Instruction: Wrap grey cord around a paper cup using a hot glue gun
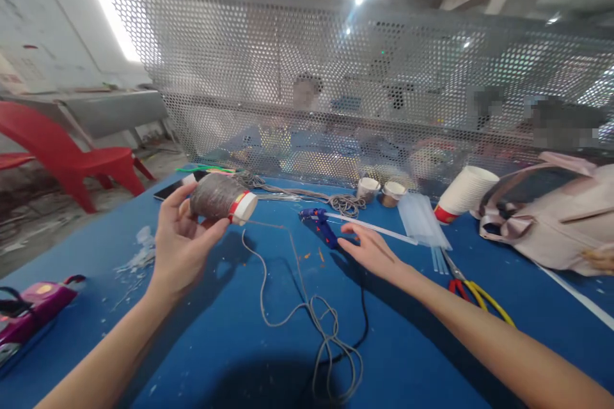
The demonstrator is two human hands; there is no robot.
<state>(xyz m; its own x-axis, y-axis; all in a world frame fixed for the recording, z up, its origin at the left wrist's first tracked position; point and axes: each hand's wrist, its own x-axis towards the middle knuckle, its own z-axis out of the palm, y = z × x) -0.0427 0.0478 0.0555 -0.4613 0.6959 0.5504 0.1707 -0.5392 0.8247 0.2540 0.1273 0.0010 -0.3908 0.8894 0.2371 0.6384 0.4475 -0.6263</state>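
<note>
My left hand (185,239) grips a paper cup (218,198) tilted on its side above the table. Grey cord is wound round most of the cup, leaving a red and white band bare at one end. From there a loose strand of grey cord (295,255) runs down to a tangle on the blue table (206,332). My right hand (367,246) has its fingers apart beside the handle of a blue glue gun (319,223); whether a fingertip touches it I cannot tell. A long clear glue stick (374,228) sticks out of the gun's back.
Behind lie a grey cord bundle (348,206), two small cups (393,192) and stacked paper cups (467,192). Scissors (463,278), glue sticks in a bag (422,220) and a pink bag (561,217) are at right. A purple device (36,313) lies left. A perforated metal screen (268,77) borders the back.
</note>
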